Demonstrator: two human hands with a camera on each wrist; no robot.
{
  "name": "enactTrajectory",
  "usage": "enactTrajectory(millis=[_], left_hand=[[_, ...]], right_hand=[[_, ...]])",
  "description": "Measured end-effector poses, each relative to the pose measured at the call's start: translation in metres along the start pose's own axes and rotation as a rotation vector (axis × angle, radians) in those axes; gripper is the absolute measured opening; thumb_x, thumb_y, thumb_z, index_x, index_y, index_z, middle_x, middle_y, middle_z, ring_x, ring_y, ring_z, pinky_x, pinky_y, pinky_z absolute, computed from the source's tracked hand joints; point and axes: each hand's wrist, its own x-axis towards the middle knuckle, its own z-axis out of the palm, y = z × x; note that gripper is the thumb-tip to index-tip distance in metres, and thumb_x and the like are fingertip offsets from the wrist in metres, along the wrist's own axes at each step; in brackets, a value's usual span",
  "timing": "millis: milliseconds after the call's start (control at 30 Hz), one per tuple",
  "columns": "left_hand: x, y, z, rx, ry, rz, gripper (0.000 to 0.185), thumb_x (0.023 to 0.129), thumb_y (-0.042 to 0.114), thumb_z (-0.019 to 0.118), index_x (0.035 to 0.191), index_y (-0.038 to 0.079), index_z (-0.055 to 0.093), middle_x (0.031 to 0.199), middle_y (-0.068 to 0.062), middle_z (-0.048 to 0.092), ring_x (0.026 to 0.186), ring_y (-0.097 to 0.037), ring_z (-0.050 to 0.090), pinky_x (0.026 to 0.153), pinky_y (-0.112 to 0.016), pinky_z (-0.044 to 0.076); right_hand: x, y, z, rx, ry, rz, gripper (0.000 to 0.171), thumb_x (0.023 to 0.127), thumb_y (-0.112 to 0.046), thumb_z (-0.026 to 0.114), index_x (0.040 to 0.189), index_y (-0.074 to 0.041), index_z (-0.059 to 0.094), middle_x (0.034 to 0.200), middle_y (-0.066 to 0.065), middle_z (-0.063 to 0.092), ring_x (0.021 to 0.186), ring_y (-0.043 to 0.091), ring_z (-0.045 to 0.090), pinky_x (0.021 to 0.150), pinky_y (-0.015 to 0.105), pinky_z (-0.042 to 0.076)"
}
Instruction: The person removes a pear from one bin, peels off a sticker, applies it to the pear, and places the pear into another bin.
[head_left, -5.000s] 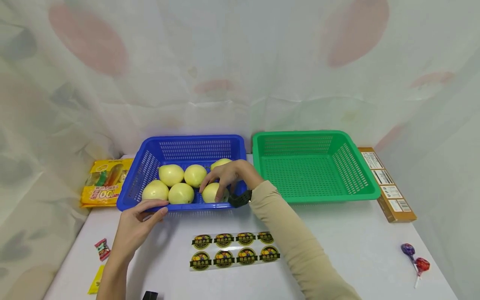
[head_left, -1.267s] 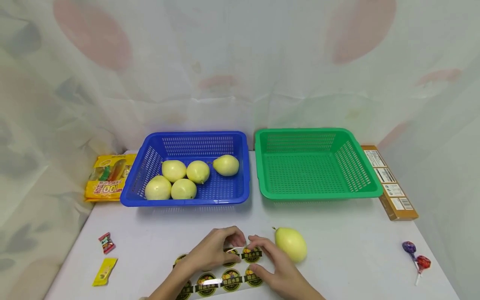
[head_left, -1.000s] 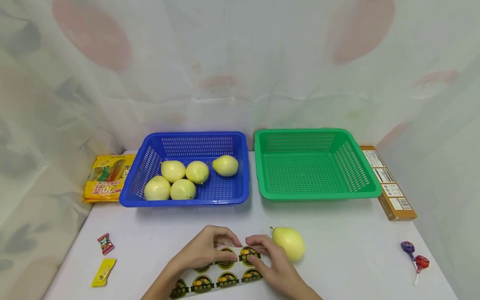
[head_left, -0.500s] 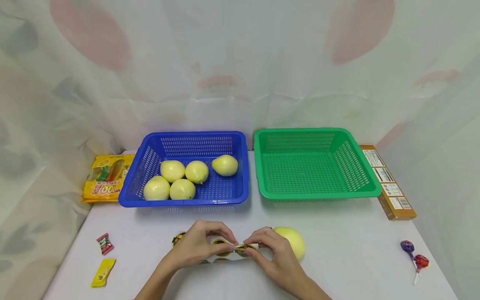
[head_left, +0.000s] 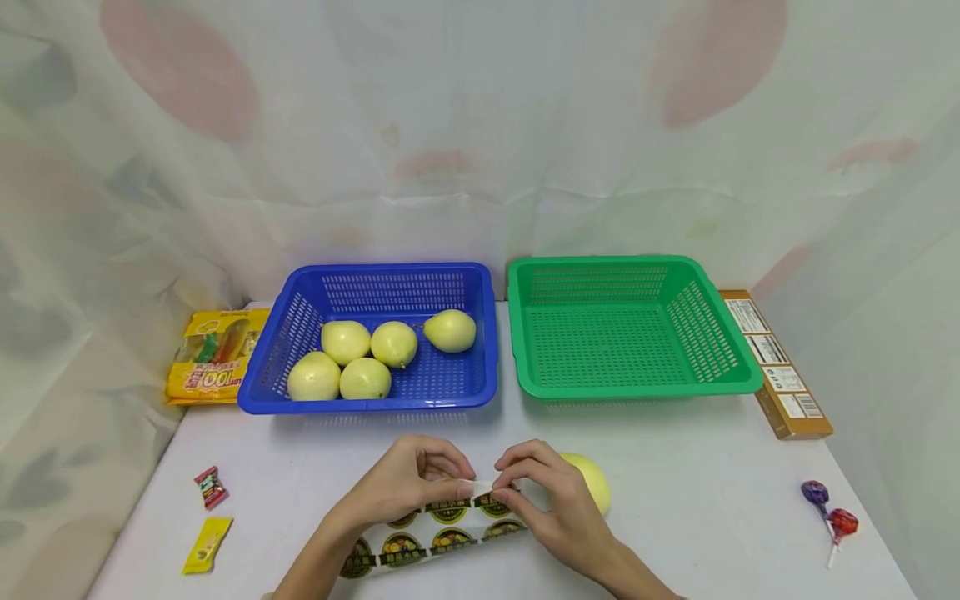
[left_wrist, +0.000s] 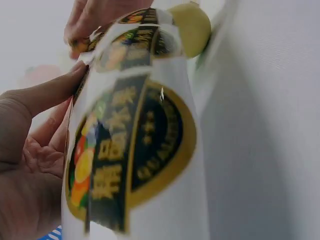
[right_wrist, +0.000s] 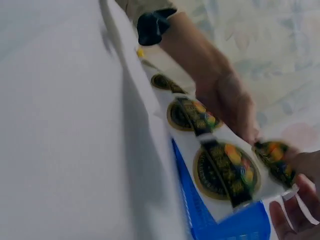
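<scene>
A sheet of round fruit-label stickers (head_left: 450,540) is lifted and bent between both hands, its near edge by the tabletop. My left hand (head_left: 405,487) pinches its upper edge between thumb and fingers. At the upper right corner, the thumb and index finger of my right hand (head_left: 558,504) pinch a sticker (right_wrist: 275,157), which stands at an angle to the others in the right wrist view. A yellow-green pear (head_left: 596,483) lies on the table just behind the right hand, partly hidden by it. In the left wrist view the sheet (left_wrist: 145,195) curves up toward the fingers.
Several pears (head_left: 365,379) lie in the blue basket (head_left: 367,407) at back left. A green basket (head_left: 637,390) stands beside it. Candy bag (head_left: 206,383) and two wrapped candies (head_left: 211,487) are left; a brown box (head_left: 765,367) and two lollipops (head_left: 843,522) are right.
A pear came out of the blue basket onto the table, and both hands moved to the sticker sheet. Lately the sheet was lifted and folded, then tipped back, its stickers showing again.
</scene>
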Motion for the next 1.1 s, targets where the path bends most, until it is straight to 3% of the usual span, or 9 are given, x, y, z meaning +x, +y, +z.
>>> enactTrajectory(millis=[133,233,367,500,633,767,900,1000,1100], left_hand=[[0.003,-0.005,-0.007,-0.047,0.016,-0.056,0.018,0.096,0.024,0.085,0.108,0.012,0.081,0.100,-0.008,0.082,0.085,-0.016,0.079,0.076,-0.027,0.068],[0.005,-0.011,-0.011,-0.002,0.036,-0.038,0.019,0.096,0.023,0.085,0.109,0.010,0.081,0.101,-0.010,0.083,0.087,-0.015,0.079,0.078,-0.026,0.068],[0.009,-0.020,-0.012,0.149,0.090,0.001,0.017,0.097,0.022,0.084,0.111,0.012,0.080,0.104,-0.005,0.083,0.095,-0.014,0.078,0.084,-0.026,0.067],[0.012,-0.021,-0.007,0.324,0.181,0.062,0.020,0.096,0.019,0.084,0.114,0.012,0.080,0.110,-0.003,0.083,0.106,-0.023,0.080,0.096,-0.037,0.069],[0.017,-0.010,0.009,0.385,0.190,0.173,0.020,0.095,0.014,0.085,0.113,0.007,0.080,0.109,-0.007,0.083,0.104,-0.027,0.080,0.095,-0.043,0.069],[0.024,0.001,0.040,0.333,0.060,0.245,0.025,0.096,0.017,0.085,0.118,0.008,0.078,0.113,-0.008,0.083,0.100,-0.020,0.080,0.092,-0.032,0.069],[0.031,0.003,0.072,0.311,-0.034,0.278,0.046,0.096,0.023,0.086,0.137,0.010,0.071,0.140,-0.008,0.073,0.121,-0.021,0.075,0.096,-0.024,0.067],[0.034,0.002,0.087,0.374,-0.019,0.293,0.061,0.093,0.028,0.089,0.146,0.012,0.064,0.154,-0.006,0.063,0.137,-0.021,0.066,0.102,-0.024,0.065],[0.036,0.002,0.094,0.425,0.000,0.287,0.069,0.089,0.033,0.092,0.149,0.016,0.063,0.155,0.000,0.062,0.138,-0.016,0.064,0.103,-0.023,0.063]], right_hand=[[-0.004,0.001,-0.003,0.212,0.024,0.078,0.027,0.095,0.014,0.073,0.109,-0.009,0.070,0.119,0.015,0.068,0.115,0.019,0.067,0.108,0.019,0.058],[-0.006,0.002,-0.013,0.318,0.051,0.137,0.027,0.096,0.020,0.065,0.110,-0.003,0.068,0.125,0.013,0.067,0.123,0.017,0.065,0.115,0.020,0.055],[-0.010,0.007,-0.038,0.337,0.066,0.226,0.022,0.098,0.021,0.061,0.113,0.006,0.066,0.130,0.001,0.068,0.126,0.013,0.065,0.117,0.021,0.055],[-0.018,0.017,-0.071,0.339,0.035,0.351,0.021,0.101,0.015,0.061,0.121,0.008,0.065,0.134,-0.005,0.067,0.130,0.007,0.065,0.112,0.021,0.058],[-0.029,0.026,-0.093,0.312,-0.011,0.405,0.029,0.102,0.012,0.062,0.130,0.007,0.063,0.137,0.002,0.067,0.129,0.008,0.064,0.109,0.021,0.059],[-0.040,0.031,-0.094,0.224,-0.028,0.420,0.048,0.100,0.010,0.069,0.145,0.001,0.058,0.144,0.003,0.064,0.125,0.012,0.065,0.108,0.019,0.058],[-0.047,0.031,-0.083,0.234,0.005,0.438,0.058,0.098,0.010,0.070,0.152,-0.001,0.052,0.147,0.001,0.061,0.121,0.017,0.066,0.101,0.019,0.059],[-0.049,0.029,-0.074,0.309,0.034,0.491,0.057,0.100,0.010,0.068,0.153,0.001,0.050,0.139,0.002,0.063,0.116,0.014,0.067,0.095,0.018,0.061],[-0.049,0.026,-0.067,0.365,0.053,0.571,0.055,0.102,0.006,0.066,0.153,0.001,0.048,0.129,0.002,0.067,0.112,0.009,0.068,0.094,0.018,0.061]])
